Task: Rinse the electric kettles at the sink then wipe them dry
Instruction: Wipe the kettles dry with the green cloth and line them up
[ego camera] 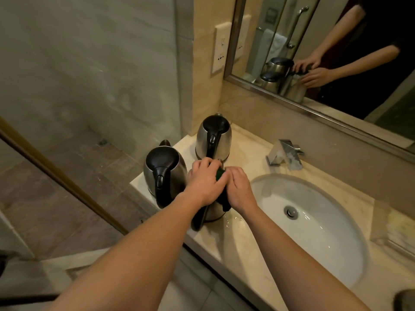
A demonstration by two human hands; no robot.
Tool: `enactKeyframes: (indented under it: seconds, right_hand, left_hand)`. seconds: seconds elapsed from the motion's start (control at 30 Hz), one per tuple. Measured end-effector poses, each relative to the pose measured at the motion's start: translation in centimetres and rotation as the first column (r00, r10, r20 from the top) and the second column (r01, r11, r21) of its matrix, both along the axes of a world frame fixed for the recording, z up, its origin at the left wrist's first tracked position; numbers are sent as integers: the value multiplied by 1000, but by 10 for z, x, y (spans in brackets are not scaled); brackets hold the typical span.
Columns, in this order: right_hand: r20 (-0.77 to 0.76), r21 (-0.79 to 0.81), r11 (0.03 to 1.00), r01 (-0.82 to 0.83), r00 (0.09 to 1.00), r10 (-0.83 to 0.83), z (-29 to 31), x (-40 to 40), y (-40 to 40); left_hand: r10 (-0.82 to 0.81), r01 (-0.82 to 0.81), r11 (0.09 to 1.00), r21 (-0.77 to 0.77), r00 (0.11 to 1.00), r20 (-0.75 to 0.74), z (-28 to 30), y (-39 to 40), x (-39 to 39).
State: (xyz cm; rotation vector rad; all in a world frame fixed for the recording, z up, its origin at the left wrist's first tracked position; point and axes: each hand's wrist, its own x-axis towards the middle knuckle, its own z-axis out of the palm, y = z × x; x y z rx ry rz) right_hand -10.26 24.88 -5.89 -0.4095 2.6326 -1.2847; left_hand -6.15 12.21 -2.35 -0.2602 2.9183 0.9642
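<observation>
Both hands, left hand (205, 178) and right hand (241, 187), hide most of the nearest kettle (213, 213) beneath them (lid unseen); the dark cloth (224, 204) shows only partly.

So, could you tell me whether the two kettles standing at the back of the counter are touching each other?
Apart. The head view shows bare counter between the far kettle and the left kettle.
</observation>
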Motion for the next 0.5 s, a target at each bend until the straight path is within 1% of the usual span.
enactKeyframes:
  seconds: [0.07, 0.17, 0.23, 0.33, 0.5]
  right_hand:
    - [59, -27, 1000, 2, 998, 0, 0, 0, 4]
    - [70, -8, 999, -31, 997, 31, 0, -1, 7]
    - [43, 22, 998, -57, 998, 56, 1, -1, 8]
    - [-1, 32, 997, -73, 997, 73, 5, -2, 5]
    - [-27, 39, 994, -107, 994, 108, 13, 0, -7]
  left_hand:
    - [13, -14, 1000, -17, 999, -41, -5, 0, 0]
    - [27, -27, 1000, 8, 998, -59, -7, -10, 1]
    - [109, -105, 992, 66, 992, -58, -9, -20, 5]
    - [290, -270, 944, 189, 953, -88, -13, -28, 13]
    - [418, -348, 880, 325, 891, -176, -15, -25, 15]
